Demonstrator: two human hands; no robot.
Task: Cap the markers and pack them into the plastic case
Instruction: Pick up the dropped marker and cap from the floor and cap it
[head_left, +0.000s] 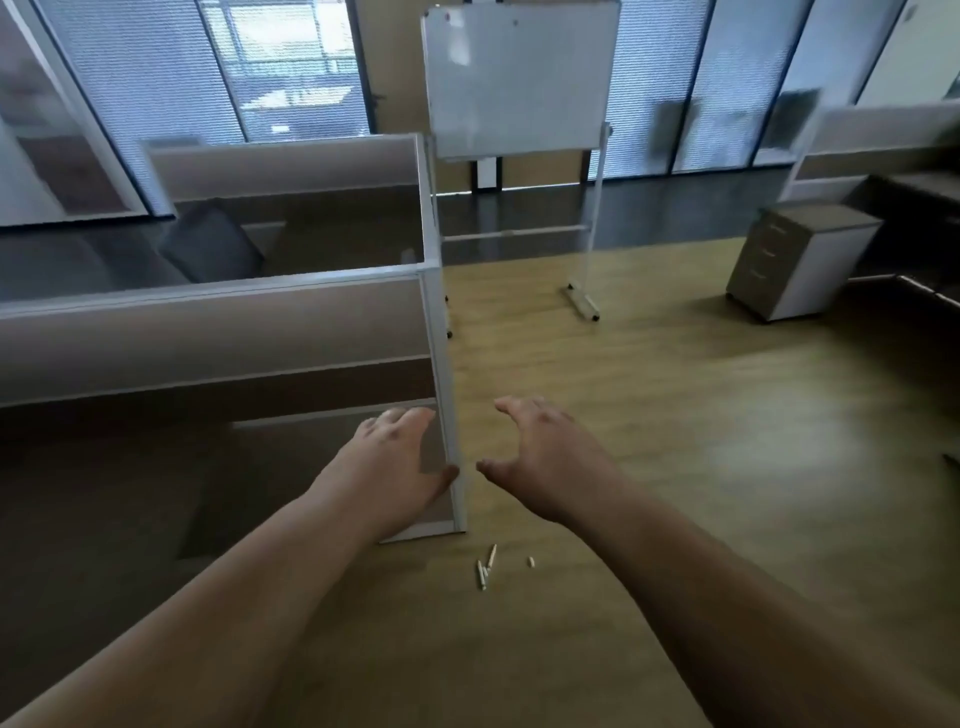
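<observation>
Wood-look floor (649, 441), tan, glossy in patches. On it, near the foot of a partition, a small cluster of pale markers (486, 566): two or three slim sticks lying close together, some touching, and one short pale piece (530, 561), possibly a cap, just to their right and apart from them. Too small and blurred to tell capped from uncapped.

Left hand (397, 457): held out forward above the floor, back up, fingers straight to loosely spread; grip open, holding nothing. It shows in front of the partition (218, 332) end.

Right hand (545, 457): held out beside the left, back up, fingers loosely spread, thumb pointing toward the left hand; grip open, holding nothing. The hands are near each other, not touching. Both are above and beyond the markers, apart from them.

Partition: grey-brown panels with pale metal frame, at left, forming a cubicle.

Whiteboard (519, 78): blank, on a wheeled stand, upright at the far middle.

Drawer unit (800, 260): brown top and front, white side, three drawers, at far right on the floor.

Windows (156, 78): with blinds, along the far wall.
</observation>
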